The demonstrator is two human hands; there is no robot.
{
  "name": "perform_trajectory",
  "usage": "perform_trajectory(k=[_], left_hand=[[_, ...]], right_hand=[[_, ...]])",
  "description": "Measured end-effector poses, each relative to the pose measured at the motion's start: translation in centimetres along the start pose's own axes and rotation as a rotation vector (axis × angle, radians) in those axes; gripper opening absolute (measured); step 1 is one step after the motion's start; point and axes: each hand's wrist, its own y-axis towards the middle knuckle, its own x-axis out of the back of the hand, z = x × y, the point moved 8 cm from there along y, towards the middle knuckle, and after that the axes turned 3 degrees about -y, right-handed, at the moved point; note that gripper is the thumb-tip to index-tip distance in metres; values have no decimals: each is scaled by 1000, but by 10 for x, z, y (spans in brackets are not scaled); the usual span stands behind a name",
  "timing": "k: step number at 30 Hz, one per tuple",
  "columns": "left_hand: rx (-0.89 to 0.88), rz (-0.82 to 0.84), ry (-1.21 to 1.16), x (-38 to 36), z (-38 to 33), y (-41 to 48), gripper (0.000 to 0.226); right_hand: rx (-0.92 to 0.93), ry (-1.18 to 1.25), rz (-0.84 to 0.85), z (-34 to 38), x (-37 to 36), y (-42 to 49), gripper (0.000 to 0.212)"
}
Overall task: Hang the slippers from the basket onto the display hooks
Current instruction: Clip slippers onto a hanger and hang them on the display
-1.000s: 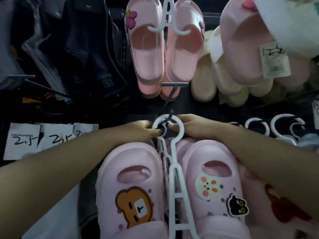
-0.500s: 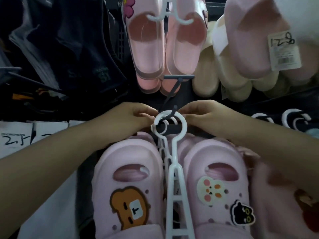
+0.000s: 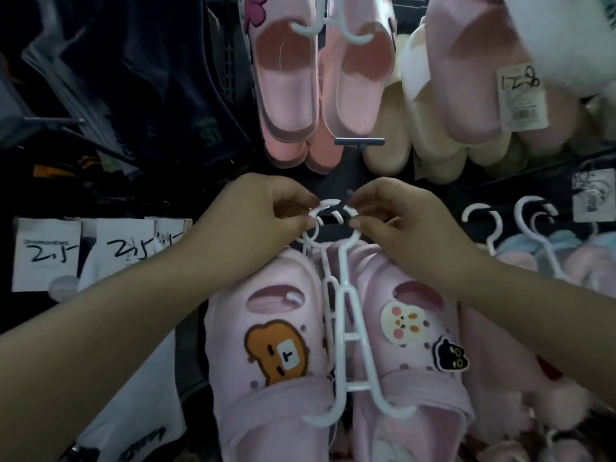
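Head view looks down on both my hands at the middle of the rack. My left hand [image 3: 263, 208] has thumb and forefinger curled in a pinch on the left side of the white hanger [image 3: 346, 331] loop, and my right hand [image 3: 403, 218] pinches the right side of the same loop the same way; the other fingers of both hands are bent in loosely. The loop sits at a dark hook [image 3: 349, 193] whose tip shows just above it, though against the dark backing I cannot tell whether the loop is fully over it. From the hanger hang the pink slippers [image 3: 266, 411], toes down towards me, one on each side of the stem: the left one bears a brown bear patch [image 3: 276, 353], the right one a rabbit patch [image 3: 405, 323] and a black cat patch [image 3: 450, 355]. More white loops lie bunched right behind the one I hold. Above, another pink pair [image 3: 290, 88] hangs on its own hanger, with cream slippers [image 3: 383, 141] beside it. Handwritten price cards [image 3: 46, 255] are at the rack's left edge, and further white hangers [image 3: 533, 235] hang towards the right edge.
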Motion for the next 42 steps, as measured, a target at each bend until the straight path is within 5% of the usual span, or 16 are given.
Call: perform_trajectory(k=[5,12,29,38,42], left_hand=[[-184,12,181,3,-16,-41,38],[-265,224,554,-31,2,-101,52],[-434,114,108,-60,-104,-84,27],[-300,84,179,-138,-144,-20,34],[-189,115,223,-177,-135,-1,53]], right_hand=[[255,-368,-34,32,5,-49,39],[307,-776,283,19,-25,-120,59],[263,-567,91,9,69,-130,47],[282,-519,-39,-57,137,-108,43],[194,-498,-62,-106,161,-102,42]])
